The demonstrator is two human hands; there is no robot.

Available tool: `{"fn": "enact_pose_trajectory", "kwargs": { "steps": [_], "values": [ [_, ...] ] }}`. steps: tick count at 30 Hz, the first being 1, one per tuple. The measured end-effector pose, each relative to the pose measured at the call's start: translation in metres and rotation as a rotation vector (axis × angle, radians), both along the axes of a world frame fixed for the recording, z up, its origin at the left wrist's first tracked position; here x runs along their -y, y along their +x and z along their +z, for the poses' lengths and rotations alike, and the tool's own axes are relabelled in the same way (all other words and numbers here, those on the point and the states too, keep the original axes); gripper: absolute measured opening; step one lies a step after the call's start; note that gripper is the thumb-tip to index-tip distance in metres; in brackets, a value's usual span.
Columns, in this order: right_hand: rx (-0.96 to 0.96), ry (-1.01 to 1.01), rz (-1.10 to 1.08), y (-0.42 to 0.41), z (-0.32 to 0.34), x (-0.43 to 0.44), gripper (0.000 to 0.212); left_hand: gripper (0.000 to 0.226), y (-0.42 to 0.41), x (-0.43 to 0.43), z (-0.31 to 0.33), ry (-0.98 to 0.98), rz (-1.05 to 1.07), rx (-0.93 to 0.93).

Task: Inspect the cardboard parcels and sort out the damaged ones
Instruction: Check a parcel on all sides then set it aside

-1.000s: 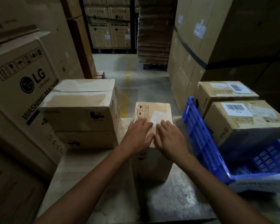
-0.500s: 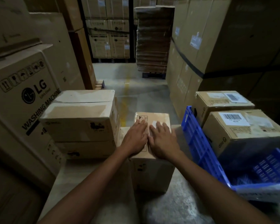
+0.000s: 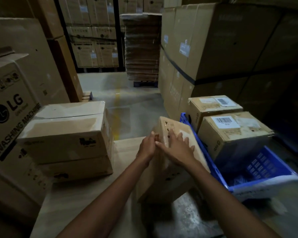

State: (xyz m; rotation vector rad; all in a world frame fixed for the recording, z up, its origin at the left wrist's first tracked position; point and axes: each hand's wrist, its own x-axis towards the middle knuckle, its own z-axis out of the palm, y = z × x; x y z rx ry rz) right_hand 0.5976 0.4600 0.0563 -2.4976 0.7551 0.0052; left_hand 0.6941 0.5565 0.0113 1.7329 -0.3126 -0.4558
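Note:
A small upright cardboard parcel [image 3: 182, 133] stands in front of me, tilted to the right, its top leaning toward the blue crate [image 3: 258, 179]. My left hand [image 3: 147, 148] grips the parcel's upper left edge. My right hand [image 3: 176, 148] lies flat on its top face with fingers spread. Two stacked cardboard parcels [image 3: 65, 134] sit to the left. In the crate stand two more parcels, one [image 3: 234, 133] nearer and one [image 3: 212, 105] behind it, both with barcode labels.
A flat sheet of cardboard [image 3: 86, 203] covers the work surface under my arms. A big LG washing-machine box [image 3: 9, 107] stands at the left. Tall stacked cartons [image 3: 213, 42] rise at the right. An aisle [image 3: 127, 103] runs ahead to a pallet of flattened cardboard [image 3: 142, 47].
The small parcel was upright with both hands flat on its top; now it leans right toward the crate. My left hand has shifted onto its left edge. The view has tilted up and left.

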Motion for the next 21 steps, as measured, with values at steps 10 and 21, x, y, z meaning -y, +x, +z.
{"fn": "enact_pose_trajectory", "kwargs": {
  "steps": [10,21],
  "values": [
    [0.118,0.171,-0.115,-0.034,-0.001,0.027,0.097,0.071,-0.008,-0.010,-0.095,0.458,0.007,-0.104],
    [0.307,0.576,-0.154,-0.080,-0.052,0.040,0.054,0.067,-0.034,-0.068,-0.089,0.762,0.126,0.078]
  ]
}}
